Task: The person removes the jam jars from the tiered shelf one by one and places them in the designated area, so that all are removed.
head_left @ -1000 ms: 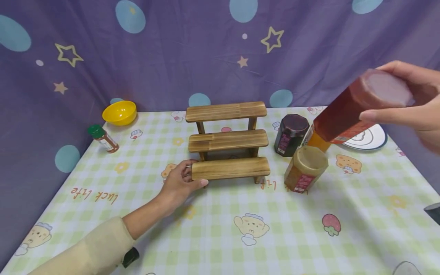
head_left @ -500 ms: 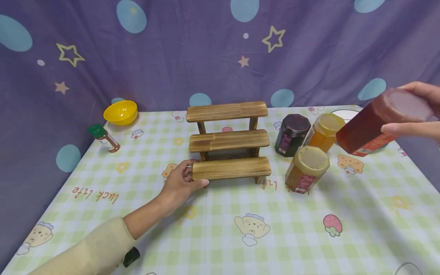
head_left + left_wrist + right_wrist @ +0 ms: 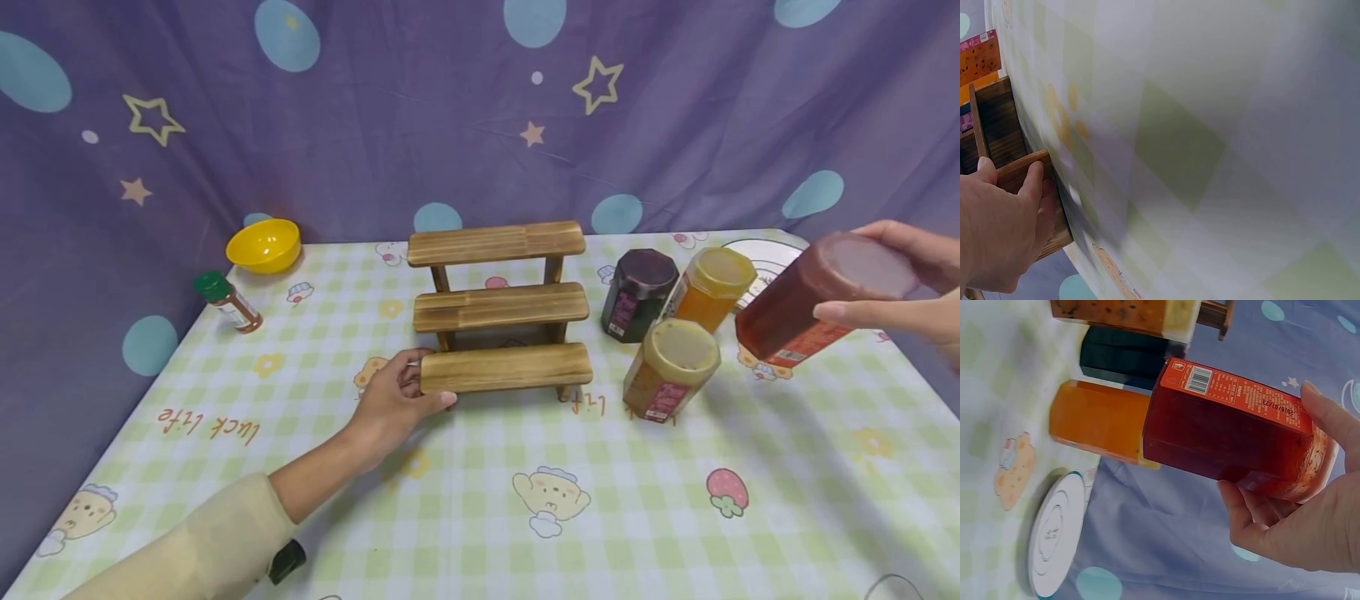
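My right hand (image 3: 918, 292) grips a dark red jar (image 3: 802, 304) near its lid, tilted and raised off the table; its red label with a barcode faces up in the right wrist view. Left of it stand an orange jar (image 3: 708, 292), a dark purple jar (image 3: 637, 296) and, in front, a yellowish jar (image 3: 670, 371). My left hand (image 3: 390, 408) holds the left end of the lowest step of a three-tier wooden stand (image 3: 506, 369). In the left wrist view, my left fingers (image 3: 1034, 181) lie on the edge of that wooden step.
A white plate (image 3: 765, 254) lies at the back right, partly behind the jars. At the back left are a yellow bowl (image 3: 264, 247) and a green-capped spice bottle (image 3: 228, 302). A small dark object (image 3: 287, 562) shows beside my left sleeve. A purple curtain (image 3: 360, 125) hangs behind the table.
My right hand has moved the red jar to the right and then down, from over the orange jar to beside it. The left hand and stand have stayed still.
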`<state>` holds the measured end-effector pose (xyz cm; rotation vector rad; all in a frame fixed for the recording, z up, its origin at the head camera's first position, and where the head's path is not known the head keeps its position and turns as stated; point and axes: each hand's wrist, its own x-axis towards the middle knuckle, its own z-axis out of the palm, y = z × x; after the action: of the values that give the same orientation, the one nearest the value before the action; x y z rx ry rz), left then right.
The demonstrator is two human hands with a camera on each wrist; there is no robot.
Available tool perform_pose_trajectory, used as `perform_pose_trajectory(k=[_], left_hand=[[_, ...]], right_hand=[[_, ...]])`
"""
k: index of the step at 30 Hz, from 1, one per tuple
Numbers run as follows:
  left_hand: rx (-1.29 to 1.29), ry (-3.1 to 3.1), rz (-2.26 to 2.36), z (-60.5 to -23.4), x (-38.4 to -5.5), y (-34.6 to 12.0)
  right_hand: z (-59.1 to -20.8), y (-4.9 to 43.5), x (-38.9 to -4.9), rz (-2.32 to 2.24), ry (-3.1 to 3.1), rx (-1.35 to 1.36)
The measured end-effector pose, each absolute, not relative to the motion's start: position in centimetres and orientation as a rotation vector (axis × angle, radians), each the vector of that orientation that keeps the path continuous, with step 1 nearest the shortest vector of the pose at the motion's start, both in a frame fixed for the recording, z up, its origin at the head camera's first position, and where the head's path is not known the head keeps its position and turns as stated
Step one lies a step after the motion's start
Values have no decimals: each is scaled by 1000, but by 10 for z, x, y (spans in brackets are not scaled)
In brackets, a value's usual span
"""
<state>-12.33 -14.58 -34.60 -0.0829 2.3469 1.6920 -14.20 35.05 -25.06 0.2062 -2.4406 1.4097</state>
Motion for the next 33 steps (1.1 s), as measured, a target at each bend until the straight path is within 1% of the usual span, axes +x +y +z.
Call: perform_pose_trajectory(k=[3,9,11,15,17,22,33], left_hand=[[-81,2344,1696,-346,-123,-146],[-80,2349,1689,-346,-123,-147],[-80,2354,1687,-346,-123,-147],[-81,2355,1687,-345,-123,-147],[-83,2357,1684,-345,-123,-147],[-85,2366,1671,-345,-123,-147],[-91,2390,1649,-346,-124,-147]], right_hand=[[-255,347,-137,1430,-2471,184],[-273,345,-132,1674,-2475,230],[-280,345,-130,1635,-2544,149],[-293,345,-128,1395,-2733,-118],[-298,344,-127,1307,-2780,-172],[-306,339,-125,1154,-2836,-129],[-321,333,-128,1144,-2854,-96]])
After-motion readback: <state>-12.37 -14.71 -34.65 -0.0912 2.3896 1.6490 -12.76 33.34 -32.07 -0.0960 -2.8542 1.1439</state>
